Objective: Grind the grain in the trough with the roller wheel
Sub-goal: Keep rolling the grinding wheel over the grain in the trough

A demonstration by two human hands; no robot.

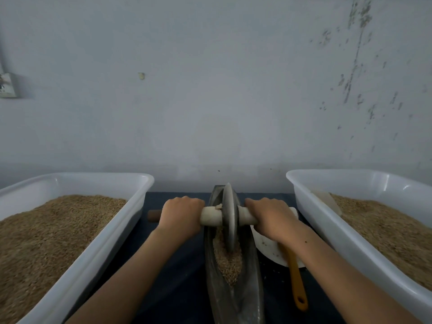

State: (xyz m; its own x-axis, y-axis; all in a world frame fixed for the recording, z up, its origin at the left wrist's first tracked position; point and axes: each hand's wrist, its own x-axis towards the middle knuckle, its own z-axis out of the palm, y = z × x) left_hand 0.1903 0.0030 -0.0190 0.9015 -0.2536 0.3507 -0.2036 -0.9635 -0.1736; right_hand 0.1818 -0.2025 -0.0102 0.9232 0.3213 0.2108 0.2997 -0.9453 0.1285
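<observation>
Roller wheel [230, 216], a thin grey disc, stands in the boat-shaped trough [243, 298]; your left hand [181, 215] and right hand [271, 218] grip its pale wooden axle [211, 215].

No readable text, labels, brands or numbers; small wall picture [8, 85] too blurred.

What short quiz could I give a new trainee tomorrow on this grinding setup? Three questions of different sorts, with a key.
1. True or false: both hands grip the roller wheel's handle.
2. Where does the grain lie in the trough?
A. nearer the person than the wheel
B. beyond the wheel
3. Fill in: the tubs on either side hold ____.

Key: 1 true (left hand, right hand); 2 A; 3 grain.
</observation>
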